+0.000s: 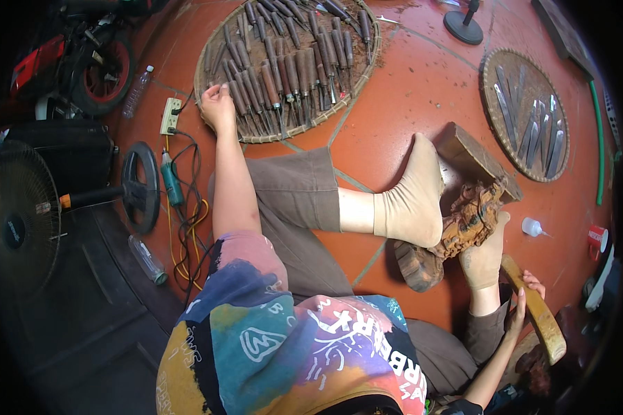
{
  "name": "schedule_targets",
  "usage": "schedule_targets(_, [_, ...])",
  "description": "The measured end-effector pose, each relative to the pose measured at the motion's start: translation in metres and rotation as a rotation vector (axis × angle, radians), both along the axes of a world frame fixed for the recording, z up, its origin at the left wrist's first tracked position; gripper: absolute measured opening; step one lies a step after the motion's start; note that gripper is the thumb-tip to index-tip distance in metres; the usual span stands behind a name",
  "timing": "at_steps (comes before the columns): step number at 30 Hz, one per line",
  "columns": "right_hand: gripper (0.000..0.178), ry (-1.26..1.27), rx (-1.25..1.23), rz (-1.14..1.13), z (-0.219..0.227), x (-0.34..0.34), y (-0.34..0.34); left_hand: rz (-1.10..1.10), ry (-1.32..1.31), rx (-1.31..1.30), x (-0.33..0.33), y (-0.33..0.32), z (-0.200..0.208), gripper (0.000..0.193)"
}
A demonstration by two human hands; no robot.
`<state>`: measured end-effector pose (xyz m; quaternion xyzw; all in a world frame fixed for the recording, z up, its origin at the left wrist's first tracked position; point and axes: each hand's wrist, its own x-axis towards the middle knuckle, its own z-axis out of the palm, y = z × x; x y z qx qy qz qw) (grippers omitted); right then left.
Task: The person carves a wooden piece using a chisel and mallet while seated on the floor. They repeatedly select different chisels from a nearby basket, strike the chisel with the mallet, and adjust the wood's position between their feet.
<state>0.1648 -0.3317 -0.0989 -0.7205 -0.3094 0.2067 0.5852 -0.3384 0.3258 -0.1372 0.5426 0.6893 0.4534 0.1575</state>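
1. The left hand [217, 105] reached out to the big round woven tray [214, 41] on the floor, fingers curled onto the wooden-handled chisels [284, 69] at the tray's near-left rim; whether it had actually gripped one, I couldn't tell.
2. The right hand [525, 299] was closed around a curved wooden mallet [540, 315], well away from that tray, down at the near right.
3. The wood carving [472, 220] sat between the two socked feet, right of the tray.
4. A smaller round tray [491, 104] of flat blades lay further right.
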Motion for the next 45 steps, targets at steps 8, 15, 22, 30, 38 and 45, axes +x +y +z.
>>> schedule_targets(8, [0.029, -0.085, -0.022, 0.075, 0.011, -0.011, 0.007, 0.013, -0.421, 0.076, -0.090, 0.003, 0.019, 0.019])
schedule_targets(15, [0.031, -0.090, 0.000, 0.082, 0.025, -0.009, 0.022, -0.085, -0.284, 0.025, -0.055, -0.004, 0.009, 0.018])
schedule_targets(22, [0.023, -0.022, 0.058, 0.042, 0.007, -0.007, 0.016, -0.743, -0.267, -0.278, 0.137, 0.028, 0.024, 0.024])
schedule_targets(30, [0.031, -0.071, -0.139, 0.133, 0.047, -0.012, 0.049, -0.411, 0.954, -0.331, 0.228, 0.027, 0.001, 0.059])
schedule_targets(38, [0.023, -0.201, -0.071, 0.245, 0.048, -0.004, 0.035, -1.317, 0.138, -0.224, 0.328, -0.240, 0.137, 0.039])
schedule_targets(45, [0.029, -0.569, -0.075, 0.088, 0.061, -0.012, 0.045, -2.221, -0.140, 0.086, 0.359, -0.385, 0.147, 0.034])
